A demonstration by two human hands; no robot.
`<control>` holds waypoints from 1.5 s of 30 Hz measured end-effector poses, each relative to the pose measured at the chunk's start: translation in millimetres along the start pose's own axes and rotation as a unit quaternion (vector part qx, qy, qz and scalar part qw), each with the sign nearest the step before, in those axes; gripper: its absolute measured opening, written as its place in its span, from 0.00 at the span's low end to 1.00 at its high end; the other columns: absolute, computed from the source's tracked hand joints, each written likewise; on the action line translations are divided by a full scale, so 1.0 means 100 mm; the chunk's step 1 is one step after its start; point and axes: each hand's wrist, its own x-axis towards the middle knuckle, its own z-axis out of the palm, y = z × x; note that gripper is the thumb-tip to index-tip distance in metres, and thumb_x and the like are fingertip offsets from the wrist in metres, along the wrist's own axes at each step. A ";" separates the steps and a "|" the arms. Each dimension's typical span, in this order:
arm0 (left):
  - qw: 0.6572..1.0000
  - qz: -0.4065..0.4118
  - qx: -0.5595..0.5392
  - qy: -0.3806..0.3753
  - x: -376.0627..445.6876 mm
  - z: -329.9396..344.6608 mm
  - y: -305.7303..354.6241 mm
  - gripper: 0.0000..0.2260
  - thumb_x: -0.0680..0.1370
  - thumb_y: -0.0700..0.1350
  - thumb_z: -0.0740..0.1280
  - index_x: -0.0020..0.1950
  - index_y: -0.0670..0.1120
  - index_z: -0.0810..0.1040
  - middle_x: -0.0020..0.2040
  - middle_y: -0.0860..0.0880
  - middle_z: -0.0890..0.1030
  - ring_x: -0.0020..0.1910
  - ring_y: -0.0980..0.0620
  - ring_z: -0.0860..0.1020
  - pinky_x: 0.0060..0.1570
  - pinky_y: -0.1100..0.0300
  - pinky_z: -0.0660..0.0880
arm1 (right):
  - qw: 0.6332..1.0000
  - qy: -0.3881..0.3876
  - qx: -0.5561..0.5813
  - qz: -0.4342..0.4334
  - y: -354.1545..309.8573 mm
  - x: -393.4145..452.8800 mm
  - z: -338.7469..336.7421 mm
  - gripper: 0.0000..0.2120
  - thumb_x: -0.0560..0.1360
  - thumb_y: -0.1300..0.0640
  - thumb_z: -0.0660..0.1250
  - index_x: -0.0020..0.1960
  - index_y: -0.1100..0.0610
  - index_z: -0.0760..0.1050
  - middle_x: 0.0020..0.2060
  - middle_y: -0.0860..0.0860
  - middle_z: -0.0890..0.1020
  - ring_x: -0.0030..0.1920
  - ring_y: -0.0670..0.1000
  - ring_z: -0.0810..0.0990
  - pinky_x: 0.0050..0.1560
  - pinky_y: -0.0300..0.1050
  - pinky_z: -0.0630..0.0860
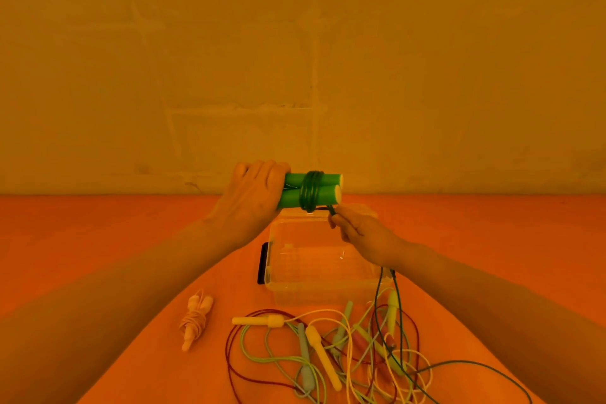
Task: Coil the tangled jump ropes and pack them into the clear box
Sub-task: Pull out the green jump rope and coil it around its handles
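Observation:
My left hand [254,198] grips the two green handles [319,190] of a jump rope, held side by side above the clear box [314,272]. Several dark green turns of cord [311,191] wrap the handles at their middle. My right hand [359,233] pinches the same cord just right of the wraps, and its loose length [387,321] hangs down to the table. A tangle of ropes [344,354] with yellow, pale green and pink handles lies in front of the box. The box stands open and holds nothing I can see.
A coiled pale pink rope [195,321] lies to the left of the tangle. A dark latch [262,262] sticks out at the box's left side. The orange table [114,233] runs back to a plain wall.

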 end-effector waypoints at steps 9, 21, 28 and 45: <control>0.960 -0.226 0.115 -0.120 0.08 0.11 0.03 0.09 0.78 0.40 0.63 0.57 0.42 0.69 0.51 0.44 0.74 0.48 0.45 0.73 0.44 0.53 0.65 | 0.997 -0.049 -0.061 -0.017 -0.32 -0.07 0.20 0.13 0.83 0.55 0.52 0.62 0.57 0.70 0.38 0.40 0.73 0.35 0.34 0.72 0.34 0.29 0.63; 0.891 -0.262 0.342 -0.142 0.16 0.16 -0.26 0.02 0.73 0.43 0.64 0.44 0.49 0.73 0.37 0.53 0.77 0.35 0.54 0.74 0.39 0.61 0.71 | 0.958 0.068 -0.205 -0.190 -0.37 -0.23 0.14 0.16 0.79 0.55 0.60 0.62 0.60 0.76 0.48 0.58 0.84 0.46 0.58 0.83 0.40 0.44 0.78; 0.902 -0.177 0.369 -0.137 0.13 0.18 -0.15 0.02 0.74 0.45 0.63 0.46 0.49 0.74 0.38 0.53 0.76 0.36 0.54 0.74 0.43 0.57 0.73 | 0.892 0.141 -0.253 -0.346 -0.40 -0.24 -0.18 0.11 0.80 0.55 0.58 0.56 0.59 0.75 0.40 0.55 0.79 0.36 0.54 0.76 0.26 0.47 0.73; 0.975 0.090 0.204 -0.022 0.03 0.04 0.54 0.09 0.74 0.40 0.57 0.44 0.43 0.77 0.35 0.47 0.75 0.31 0.49 0.72 0.35 0.55 0.70 | 0.847 0.172 -0.315 -0.393 -0.50 0.13 -1.11 0.16 0.81 0.50 0.54 0.52 0.58 0.77 0.37 0.57 0.80 0.35 0.58 0.79 0.28 0.47 0.74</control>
